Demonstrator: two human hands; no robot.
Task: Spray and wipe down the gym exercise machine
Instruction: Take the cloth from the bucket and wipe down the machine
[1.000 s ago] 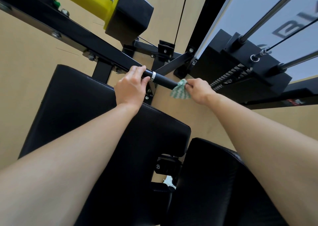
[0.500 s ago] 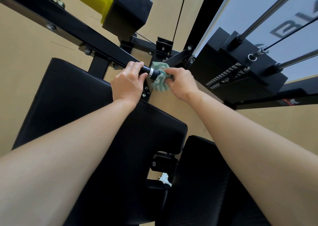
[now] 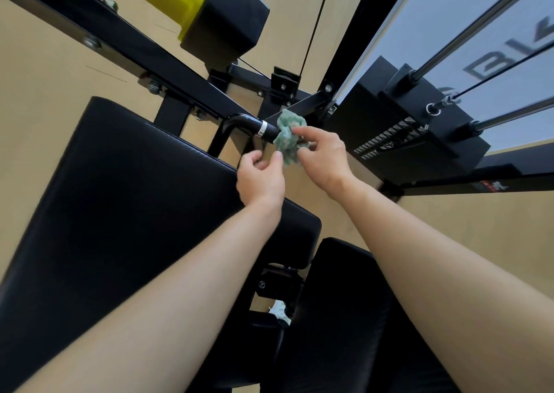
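Left hand (image 3: 260, 180) has left the handle (image 3: 263, 128), curled and empty; right hand (image 3: 323, 156) pinches the cloth (image 3: 288, 137)

- Looks down onto a tan floor (image 3: 45, 72), smooth, matte and plain in colour
- Shows a few faint thin lines (image 3: 105, 74) scored across it at upper left
- Carries the same tan at lower right
- Holds a pale bluish-white panel (image 3: 449, 18) at upper right, brightest patch in view, with large dark letters cut by the edge
- Sits in soft, even light
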